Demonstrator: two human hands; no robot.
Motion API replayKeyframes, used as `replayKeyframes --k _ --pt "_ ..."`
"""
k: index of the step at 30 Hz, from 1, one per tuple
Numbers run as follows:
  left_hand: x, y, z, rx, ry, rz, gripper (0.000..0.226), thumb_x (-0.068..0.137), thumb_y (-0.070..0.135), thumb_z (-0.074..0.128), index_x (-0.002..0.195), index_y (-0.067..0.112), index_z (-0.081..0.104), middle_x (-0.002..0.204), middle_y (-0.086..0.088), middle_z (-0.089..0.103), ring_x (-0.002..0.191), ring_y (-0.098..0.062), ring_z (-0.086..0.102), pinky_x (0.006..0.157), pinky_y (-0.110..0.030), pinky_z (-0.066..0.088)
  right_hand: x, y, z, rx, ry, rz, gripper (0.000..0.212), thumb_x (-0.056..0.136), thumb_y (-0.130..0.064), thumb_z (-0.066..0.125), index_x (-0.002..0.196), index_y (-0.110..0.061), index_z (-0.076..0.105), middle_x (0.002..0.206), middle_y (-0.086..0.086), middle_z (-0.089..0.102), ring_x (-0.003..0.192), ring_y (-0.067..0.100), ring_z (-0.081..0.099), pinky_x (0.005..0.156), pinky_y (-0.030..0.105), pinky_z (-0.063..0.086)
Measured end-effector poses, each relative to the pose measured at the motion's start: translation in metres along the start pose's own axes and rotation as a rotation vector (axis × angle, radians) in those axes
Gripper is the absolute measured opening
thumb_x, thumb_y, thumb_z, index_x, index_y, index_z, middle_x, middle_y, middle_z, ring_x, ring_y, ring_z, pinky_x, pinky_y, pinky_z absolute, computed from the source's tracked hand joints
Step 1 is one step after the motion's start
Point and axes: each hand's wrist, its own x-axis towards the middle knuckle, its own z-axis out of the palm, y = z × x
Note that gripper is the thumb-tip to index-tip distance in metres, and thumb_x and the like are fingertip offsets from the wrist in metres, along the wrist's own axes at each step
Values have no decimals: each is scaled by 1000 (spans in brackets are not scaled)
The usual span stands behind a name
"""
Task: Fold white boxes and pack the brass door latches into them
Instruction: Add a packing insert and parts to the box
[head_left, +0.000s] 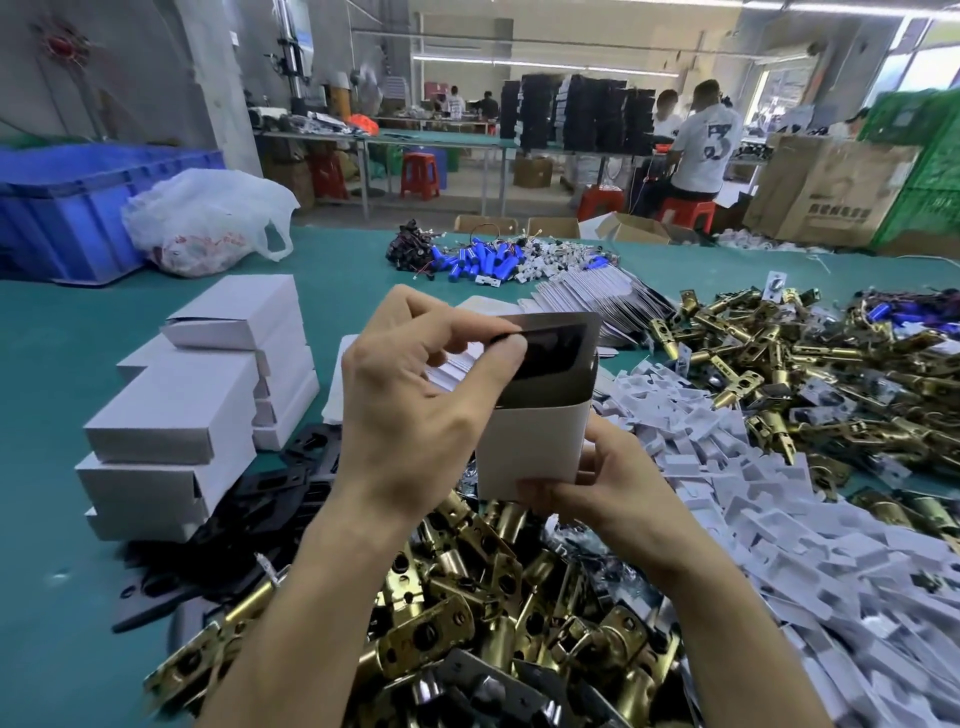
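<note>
A white box (535, 441) stands upright in mid-air over the table, its top end open. My right hand (608, 493) grips its lower end from below. My left hand (415, 384) pinches a dark flat plate (550, 348) at the box's open mouth, thumb and fingers curled on the plate's edge. Brass door latches (467, 623) lie heaped under my forearms, and a second heap of brass latches (779, 364) lies at the right. Folded white boxes (208, 395) are stacked at the left.
Black flat plates (249, 519) lie beside the stack. White plastic inserts (779, 519) spread at the right, flat box blanks (587, 296) fan behind. Blue cylinders with wires (483, 260), a plastic bag (208, 223) and a blue crate (78, 208) sit farther back on the green table (52, 415).
</note>
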Motion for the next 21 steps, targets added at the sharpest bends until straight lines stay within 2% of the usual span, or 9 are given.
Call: replayKeyframes --k 2,4,7,13,15,18,19,21 --pt "-2 -1 3 -3 -7 -40 16 86 21 76 81 36 73 82 9 60 75 1 52 66 -10 37 -1 -2 1 27 -7 -8 44 77 6 78 107 -22 65 89 6 77 74 13 73 59 17 52" --pt "-2 -4 5 -23 10 -90 22 87 17 78 81 37 72 82 8 63 73 1 54 66 -12 38 -2 -4 1 28 -13 -18 43 78 8 76 107 -23 66 86 7 77 68 11 71 55 16 50" --pt "-2 -6 7 -56 42 -137 26 88 13 77 82 38 72 82 7 65 73 3 56 69 -13 41 -2 -5 3 13 -16 -20 43 79 5 77 104 -29 68 86 10 76 68 15 71 55 18 51" --pt "-1 -12 13 -155 63 -267 28 88 13 76 80 39 74 91 -2 68 70 4 55 68 -10 44 -2 -5 2 15 -13 -14 44 79 3 78 112 -23 66 86 10 76 68 14 71 56 19 52" --pt "-3 -16 15 -185 60 -337 33 86 9 76 77 40 76 92 -2 68 69 -3 55 66 -17 48 -3 -5 2 9 -18 -15 45 79 3 77 113 -24 66 85 9 75 67 14 70 57 19 51" --pt "-5 -18 14 -202 88 -409 30 81 8 73 78 38 77 94 -4 72 74 -14 63 70 -38 57 -2 -4 2 5 -25 -15 44 80 3 77 113 -22 65 84 10 75 66 14 68 56 19 50" --pt "-5 -17 14 -224 95 -405 26 78 12 72 79 37 76 98 -2 73 79 -15 67 71 -39 59 -2 -5 2 3 -25 -17 43 80 2 77 113 -22 65 85 10 75 67 15 68 57 20 50" --pt "-5 -12 14 -299 86 -357 19 80 17 71 85 36 72 102 2 73 81 -12 70 68 -34 60 -2 -6 2 3 -24 -26 41 80 -2 79 112 -23 65 86 10 76 68 15 68 57 22 50"
